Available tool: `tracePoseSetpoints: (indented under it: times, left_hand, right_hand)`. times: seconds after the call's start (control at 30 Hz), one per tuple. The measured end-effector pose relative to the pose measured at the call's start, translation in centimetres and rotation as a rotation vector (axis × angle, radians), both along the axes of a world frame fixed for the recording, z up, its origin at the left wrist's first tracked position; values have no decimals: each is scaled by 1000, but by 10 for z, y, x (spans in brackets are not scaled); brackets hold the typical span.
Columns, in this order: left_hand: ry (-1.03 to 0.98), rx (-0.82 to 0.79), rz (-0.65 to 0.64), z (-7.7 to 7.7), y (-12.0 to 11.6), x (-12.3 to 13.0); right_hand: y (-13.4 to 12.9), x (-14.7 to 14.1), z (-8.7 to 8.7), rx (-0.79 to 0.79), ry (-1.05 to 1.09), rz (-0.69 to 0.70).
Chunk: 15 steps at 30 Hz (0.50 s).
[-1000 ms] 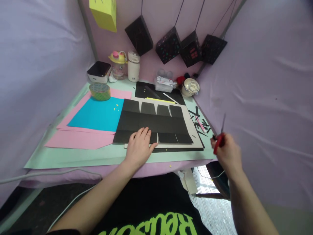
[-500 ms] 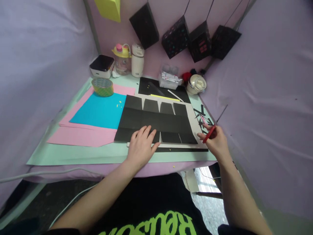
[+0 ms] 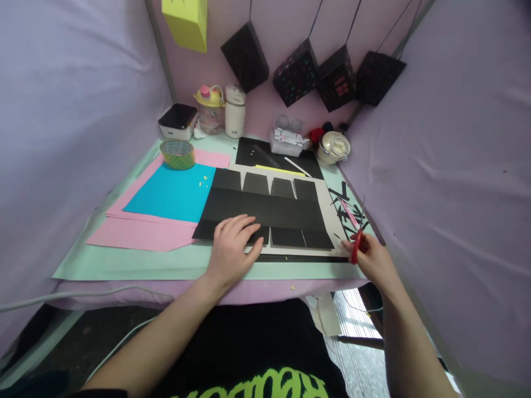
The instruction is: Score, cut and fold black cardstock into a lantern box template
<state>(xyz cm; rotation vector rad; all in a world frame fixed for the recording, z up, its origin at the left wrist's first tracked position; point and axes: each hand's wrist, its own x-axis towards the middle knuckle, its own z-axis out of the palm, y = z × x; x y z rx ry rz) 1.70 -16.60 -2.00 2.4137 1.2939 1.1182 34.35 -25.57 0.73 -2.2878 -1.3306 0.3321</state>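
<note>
Under my left hand (image 3: 234,249) lies the near edge of a black paper sheet (image 3: 265,207); the fingers are stretched out over it. The sheet has crease lines and is cut into flaps along its far and near edges. My right hand (image 3: 373,257) grips red-handled scissors (image 3: 357,247) at the right edge of the table, blades pointing away from me. Close by are black paper scraps (image 3: 341,192) and a pink pen-like stick (image 3: 349,214). A pale board (image 3: 329,221) lies beneath the black sheet.
Blue paper (image 3: 170,193) and pink paper (image 3: 141,234) lie on the left with a tape roll (image 3: 178,155). At the back stand a white bottle (image 3: 235,113), a marker box (image 3: 288,142) and a cream bucket (image 3: 333,147). Black paper boxes (image 3: 296,72) hang above.
My right hand has moved slightly toward me with the scissors, whose blades have swung more upright. My left hand has slid a little to the left. The view has tilted up slightly.
</note>
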Motion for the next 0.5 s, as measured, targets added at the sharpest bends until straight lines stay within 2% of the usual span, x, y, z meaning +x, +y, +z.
tracePoseSetpoints:
  times: [0.1, 0.23, 0.3, 0.4, 0.5]
  left_hand:
    - [-90, -23, 81, 11, 16, -12]
    - [-146, -134, 200, 18, 47, -35]
    - [-143, -191, 272, 14, 59, -47]
    - [-165, -280, 353, 3, 68, -60]
    - [-240, -356, 332, -7, 71, -63]
  right_hand:
    - [35, 41, -7, -78, -284, -110]
    - [77, 70, -20, -162, -375, -171]
    - [90, 72, -23, -167, -431, -178]
    - [98, 64, -21, -70, -587, -143]
    - [103, 43, -15, 50, -536, -60]
